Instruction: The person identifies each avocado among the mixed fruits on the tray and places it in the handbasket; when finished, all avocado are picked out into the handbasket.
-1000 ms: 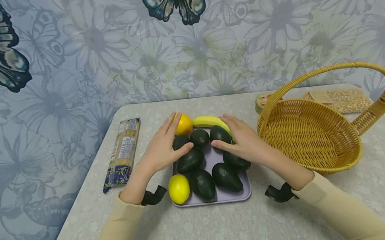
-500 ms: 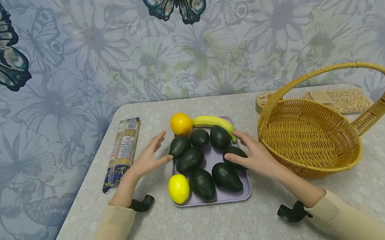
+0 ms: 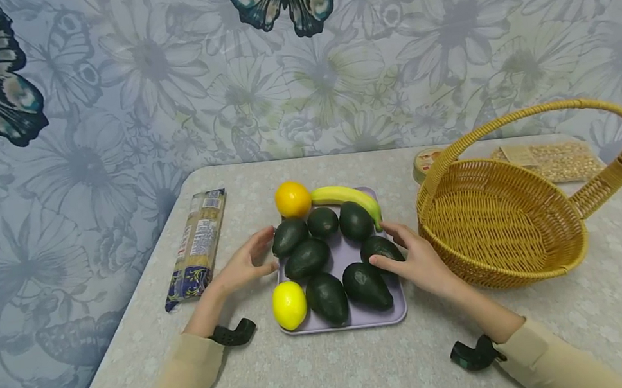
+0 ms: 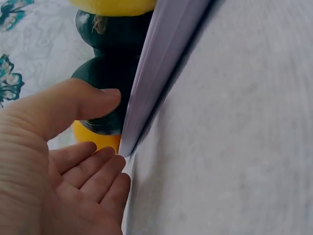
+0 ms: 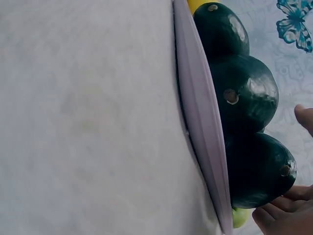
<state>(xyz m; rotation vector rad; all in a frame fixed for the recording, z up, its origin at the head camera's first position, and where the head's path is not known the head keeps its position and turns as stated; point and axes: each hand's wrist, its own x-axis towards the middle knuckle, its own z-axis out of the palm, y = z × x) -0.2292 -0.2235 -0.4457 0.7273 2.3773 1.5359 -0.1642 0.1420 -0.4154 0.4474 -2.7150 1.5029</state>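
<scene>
A lilac tray [image 3: 348,255] bears several dark green avocados [image 3: 308,258], a yellow lemon [image 3: 289,305], an orange [image 3: 292,199] and a banana [image 3: 340,196]. My left hand [image 3: 243,266] is at the tray's left side, its fingers close to the rim; in the left wrist view the palm [image 4: 73,196] faces up, thumb apart from the fingers, holding nothing. Beside the right rim is my right hand [image 3: 421,261], its thumb in front of the right-hand avocado [image 3: 380,249]. The right wrist view shows its fingers [image 5: 288,208] at an avocado; contact is unclear.
A wicker basket [image 3: 495,223] with a tall handle stands to the right. Behind it are a round tin [image 3: 425,164] and a bag of what look like nuts or grains [image 3: 554,162]. A pasta-like packet [image 3: 198,247] lies left of the tray.
From above the fruit, both hands have moved apart and down to the tray's two sides. The orange and avocados they covered are in plain sight. The tray stays about where it was.
</scene>
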